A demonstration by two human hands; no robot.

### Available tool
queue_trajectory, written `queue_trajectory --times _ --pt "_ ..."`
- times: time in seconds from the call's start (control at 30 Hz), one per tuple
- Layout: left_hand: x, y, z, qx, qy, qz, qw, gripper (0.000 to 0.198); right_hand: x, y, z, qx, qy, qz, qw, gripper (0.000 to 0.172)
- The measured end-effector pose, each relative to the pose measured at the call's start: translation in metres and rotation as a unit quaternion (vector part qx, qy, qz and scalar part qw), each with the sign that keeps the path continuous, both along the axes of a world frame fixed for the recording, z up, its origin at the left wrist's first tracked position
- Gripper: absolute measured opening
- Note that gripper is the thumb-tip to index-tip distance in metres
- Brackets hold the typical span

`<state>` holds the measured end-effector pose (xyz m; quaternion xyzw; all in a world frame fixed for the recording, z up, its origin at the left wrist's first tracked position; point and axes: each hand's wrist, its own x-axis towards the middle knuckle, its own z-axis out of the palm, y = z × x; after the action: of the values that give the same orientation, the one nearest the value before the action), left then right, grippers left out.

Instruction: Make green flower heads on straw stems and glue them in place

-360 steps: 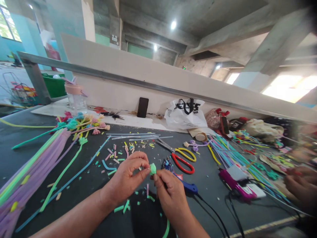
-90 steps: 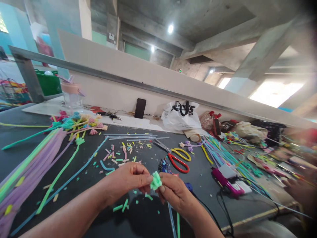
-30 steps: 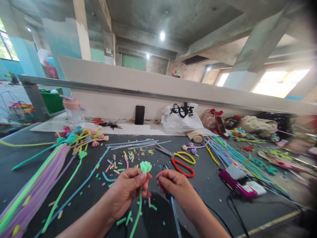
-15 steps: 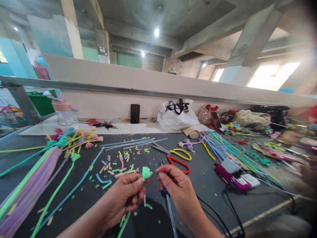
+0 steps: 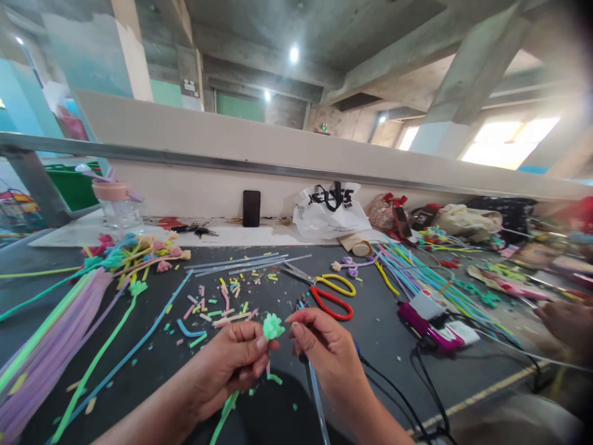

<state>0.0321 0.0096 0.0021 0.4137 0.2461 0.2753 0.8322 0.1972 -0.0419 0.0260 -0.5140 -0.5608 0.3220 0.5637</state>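
Observation:
My left hand (image 5: 238,352) pinches a small mint-green craft flower (image 5: 273,326) between thumb and forefinger. Its ruffled head points up, and a green stem (image 5: 225,413) shows below the hand. Just to the right, my right hand (image 5: 324,340) has its thumb and fingertips drawn together, close to the flower but apart from it. Whatever they may hold is too small to make out. A clear glue stick (image 5: 315,395) with a blue end runs beneath this hand; the tool it seems to belong to is mostly hidden. Scissors (image 5: 327,289) with one yellow and one red handle lie beyond.
Cut pastel bits (image 5: 217,309) are scattered ahead. Finished-looking flowers (image 5: 139,250) and purple strands (image 5: 69,352) lie left. Clear sticks (image 5: 245,264) lie behind. Right are colored stems (image 5: 412,278), a magenta power strip (image 5: 430,327), a black cable (image 5: 393,392) and another person's hand (image 5: 565,318).
The flower has turned slightly in my left hand, and its petals look more spread. My right fingertips stay close beside it. Another person's hand has come further into view at right.

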Motion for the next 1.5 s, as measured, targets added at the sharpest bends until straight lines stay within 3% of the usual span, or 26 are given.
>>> queue_trajectory --times 0.2,0.37,0.77,0.97,1.3,1.5 --pt "0.000 0.000 -0.002 0.013 0.012 0.012 1.000 0.025 0.000 -0.007 0.003 0.130 -0.179 -0.021 0.975 0.009" --pt "0.000 -0.001 -0.002 0.034 0.010 0.028 0.999 0.025 -0.003 -0.008 0.004 0.209 -0.223 -0.006 0.952 0.012" --pt "-0.003 0.005 -0.013 0.189 0.052 0.052 0.979 0.033 -0.002 -0.011 0.004 0.224 -0.230 0.027 0.947 0.015" --pt "-0.001 0.002 -0.009 0.193 0.058 0.064 0.977 0.033 -0.002 -0.014 0.006 0.235 -0.257 0.059 0.936 0.016" --pt "0.000 0.002 -0.013 0.225 0.059 0.081 0.969 0.033 -0.006 -0.010 0.004 0.229 -0.289 0.036 0.929 0.010" --pt "-0.002 0.005 -0.009 0.203 0.074 0.024 0.976 0.037 -0.001 -0.005 -0.002 0.231 -0.301 0.011 0.925 0.009"
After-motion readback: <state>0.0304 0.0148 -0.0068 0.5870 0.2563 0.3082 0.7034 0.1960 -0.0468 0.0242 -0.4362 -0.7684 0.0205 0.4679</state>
